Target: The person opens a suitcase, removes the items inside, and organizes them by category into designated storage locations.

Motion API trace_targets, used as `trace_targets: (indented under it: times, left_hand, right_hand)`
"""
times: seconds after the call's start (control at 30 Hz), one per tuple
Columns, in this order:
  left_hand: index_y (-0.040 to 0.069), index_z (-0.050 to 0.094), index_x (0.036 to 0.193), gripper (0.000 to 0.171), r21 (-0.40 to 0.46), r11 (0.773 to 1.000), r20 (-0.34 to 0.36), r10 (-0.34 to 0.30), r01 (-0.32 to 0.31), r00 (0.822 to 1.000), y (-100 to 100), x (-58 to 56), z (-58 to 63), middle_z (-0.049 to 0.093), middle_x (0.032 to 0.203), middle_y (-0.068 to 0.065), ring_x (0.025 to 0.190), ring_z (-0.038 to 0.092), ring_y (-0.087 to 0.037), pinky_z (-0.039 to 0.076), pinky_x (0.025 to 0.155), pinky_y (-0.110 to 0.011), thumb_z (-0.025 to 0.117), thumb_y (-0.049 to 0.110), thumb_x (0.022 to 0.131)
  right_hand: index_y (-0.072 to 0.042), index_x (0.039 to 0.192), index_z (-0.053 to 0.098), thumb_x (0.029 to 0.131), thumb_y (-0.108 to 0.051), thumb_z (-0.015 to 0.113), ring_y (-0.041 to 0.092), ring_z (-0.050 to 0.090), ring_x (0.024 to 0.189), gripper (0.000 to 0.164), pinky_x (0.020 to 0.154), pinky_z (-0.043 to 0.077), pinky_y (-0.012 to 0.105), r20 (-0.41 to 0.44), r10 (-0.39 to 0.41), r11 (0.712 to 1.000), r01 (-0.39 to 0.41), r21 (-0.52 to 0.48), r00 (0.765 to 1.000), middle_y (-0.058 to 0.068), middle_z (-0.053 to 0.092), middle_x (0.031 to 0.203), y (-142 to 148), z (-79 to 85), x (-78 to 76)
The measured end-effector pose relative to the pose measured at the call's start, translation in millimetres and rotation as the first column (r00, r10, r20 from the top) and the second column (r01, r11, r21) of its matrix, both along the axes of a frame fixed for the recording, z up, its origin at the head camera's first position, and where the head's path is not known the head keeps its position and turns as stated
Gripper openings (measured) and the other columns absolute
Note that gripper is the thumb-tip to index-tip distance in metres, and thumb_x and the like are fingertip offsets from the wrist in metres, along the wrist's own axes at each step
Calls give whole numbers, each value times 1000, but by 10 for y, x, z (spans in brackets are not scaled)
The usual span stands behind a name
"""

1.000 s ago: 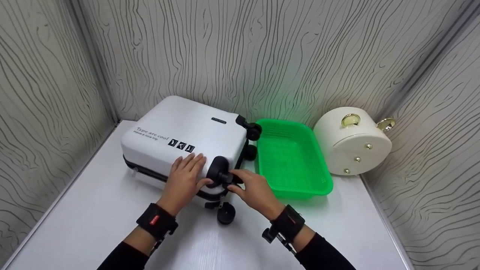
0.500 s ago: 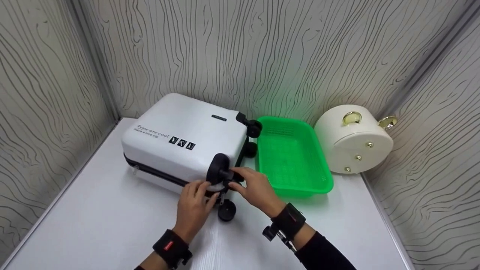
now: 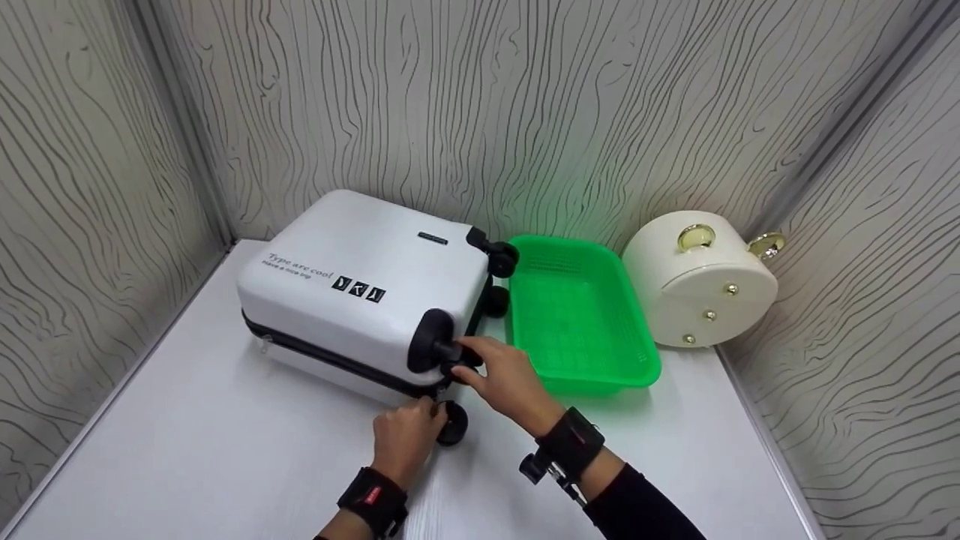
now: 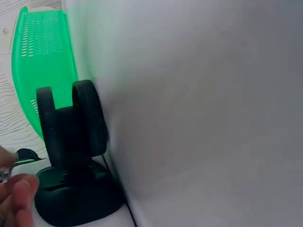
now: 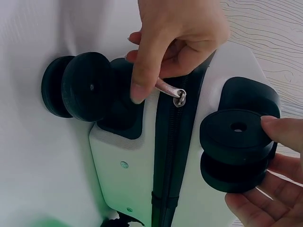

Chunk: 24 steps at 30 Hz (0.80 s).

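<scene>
A white hard-shell suitcase (image 3: 352, 255) with black lettering lies flat on the table, its wheeled end toward the right. My left hand (image 3: 409, 435) pinches the silver zipper pull (image 5: 168, 88) at the near corner, between thumb and fingers. The black zipper (image 5: 171, 156) runs along the seam between the two shells and appears closed where it shows. My right hand (image 3: 510, 375) grips the upper near wheel (image 5: 236, 135), thumb on one face and fingers on the other side. Just beside my left hand is the lower near wheel (image 3: 452, 424), resting at table level.
A green plastic basket (image 3: 649, 367) stands right of the suitcase. Beyond it is a round cream case (image 3: 675, 262) with gold handles and studs. Patterned wall panels (image 3: 420, 97) enclose the white table (image 3: 225, 435) at the back and sides.
My left hand has come off the suitcase's top, moved down and right round the corner, and taken hold of the zipper pull. My right hand stays on the wheel.
</scene>
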<state>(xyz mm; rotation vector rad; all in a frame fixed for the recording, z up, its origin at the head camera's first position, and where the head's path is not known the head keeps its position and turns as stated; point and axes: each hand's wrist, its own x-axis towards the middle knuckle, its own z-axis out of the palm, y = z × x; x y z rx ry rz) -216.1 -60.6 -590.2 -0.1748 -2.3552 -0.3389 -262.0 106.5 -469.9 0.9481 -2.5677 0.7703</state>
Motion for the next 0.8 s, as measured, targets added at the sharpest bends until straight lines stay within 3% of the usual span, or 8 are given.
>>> trace_targets:
  times: [0.2,0.27,0.5,0.67,0.8]
  left_hand:
    - [10,65,78,17,-6,996,-52,-86,86,995,-88,88,78,53,52,3,35,45,-10,34,31,-28,78,21,81]
    - [10,66,84,14,7,994,-37,-108,108,993,-121,111,117,56,55,1,37,50,-14,36,31,-31,76,19,84]
    - [16,70,86,6,247,956,145,-197,157,970,-211,132,239,60,60,5,48,54,-13,40,41,-31,69,18,91]
    - [16,74,89,6,287,947,249,-220,145,943,-450,199,287,62,63,7,50,50,-6,41,45,-25,70,20,91]
    - [12,76,98,12,336,937,349,-218,96,911,-713,229,308,70,74,3,57,59,-9,45,48,-26,69,19,92]
  right_hand:
    - [-11,123,66,90,-30,72,19,65,102,39,83,53,37,8,-1,1000,1,1,1000,4,68,113,-9,-10,-3]
    - [-10,122,66,90,-30,72,19,65,101,39,82,53,37,11,-1,1000,1,1,1000,4,69,113,-9,-6,-4]
    - [-8,122,66,89,-29,73,19,66,100,39,83,53,38,1,4,1000,-4,15,1000,5,69,113,33,20,-8]
    - [-10,124,66,90,-28,73,17,66,101,39,85,53,36,43,7,1000,-8,19,999,3,69,113,36,40,7]
    - [-10,125,65,90,-25,73,17,66,101,39,84,54,35,75,1,999,-4,43,997,4,69,113,51,73,31]
